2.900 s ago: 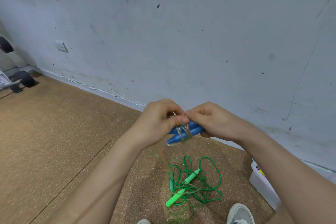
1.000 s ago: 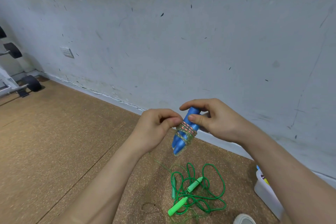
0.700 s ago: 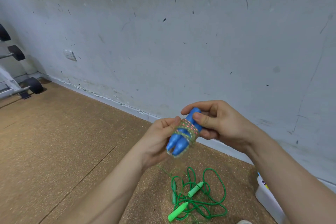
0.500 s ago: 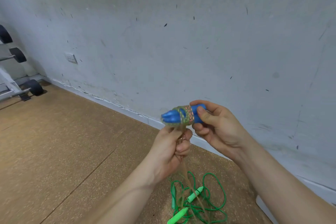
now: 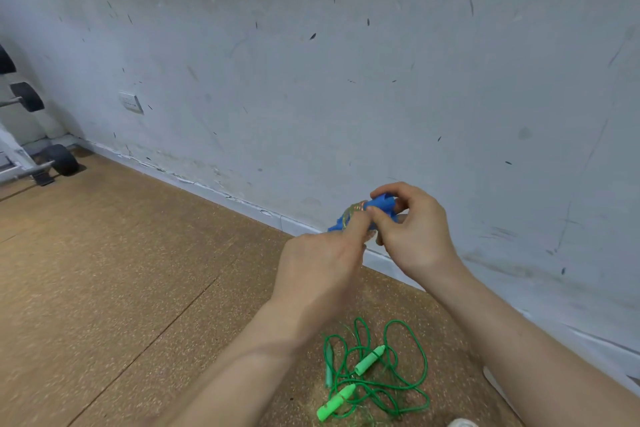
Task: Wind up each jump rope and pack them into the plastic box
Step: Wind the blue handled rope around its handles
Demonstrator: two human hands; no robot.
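"Blue rope [image 5: 379,204]: where have we got it?"

"Middle right of the frame, raised in front of the wall [image 5: 311,80], in both our hands. Its two smooth plastic handles lie side by side, tilted down to the left. Thin multicoloured cord is bound round their middle in tight turns."

"How do we grip it?"

"Our right hand [image 5: 415,236] has thumb and fingers curled round the upper ends of the handles. Our left hand [image 5: 322,267] shows us its back. Its fingertips close on the wound cord and pinch it, though blur hides the finer detail."

"And the green rope [image 5: 408,385]?"

"Loose on the floor [image 5: 121,270] at lower centre right, a thin glossy cord in tangled loops. Pale green, crayon-shaped handles lie among them."

"What do we see around us?"

"The floor is tan, speckled and cork-like, crossed by a dark seam. The wall is matt grey-white, scuffed and flecked, with a rectangular socket [image 5: 131,102] at the left. A white metal rack [image 5: 14,159] with round black weights stands at the left edge. The pale toe of a shoe [image 5: 462,423] shows at the bottom edge."
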